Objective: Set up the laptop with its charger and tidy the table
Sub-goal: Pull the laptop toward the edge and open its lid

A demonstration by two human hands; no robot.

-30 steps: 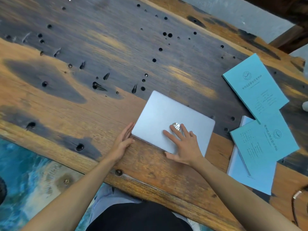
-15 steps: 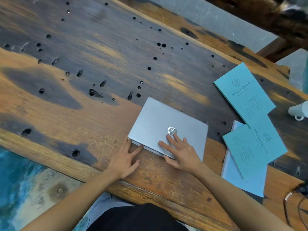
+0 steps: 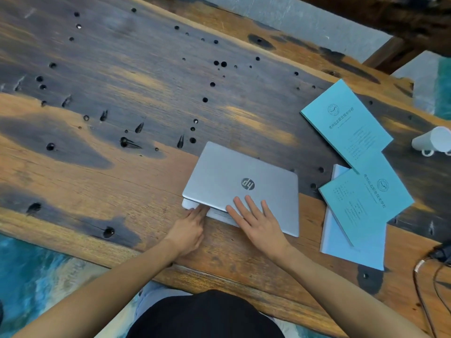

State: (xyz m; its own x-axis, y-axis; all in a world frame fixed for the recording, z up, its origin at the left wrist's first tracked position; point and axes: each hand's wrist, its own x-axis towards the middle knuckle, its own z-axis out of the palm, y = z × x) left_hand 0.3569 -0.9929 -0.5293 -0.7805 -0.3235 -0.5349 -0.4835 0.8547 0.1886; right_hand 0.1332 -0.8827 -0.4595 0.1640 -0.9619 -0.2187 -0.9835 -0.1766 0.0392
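A silver laptop (image 3: 234, 174) lies near the front edge of the wooden table (image 3: 97, 167), its lid raised a crack at the front. My left hand (image 3: 189, 228) has its fingertips pushed under the lid's front left corner. My right hand (image 3: 258, 220) lies flat with spread fingers on the lid's front edge, just below the round logo. A black charger cable (image 3: 429, 272) trails off the table's right front corner; its plug end is partly cut off by the frame.
Two teal booklets (image 3: 346, 123) (image 3: 366, 198) lie to the right of the laptop, the nearer one on top of a pale blue folder (image 3: 339, 242). A white cup (image 3: 434, 142) lies on its side at the far right. The table has many holes.
My left hand slid from beside the laptop's left corner to under the lid's front edge, and the lid has lifted slightly. My right hand moved down off the logo toward the front edge.
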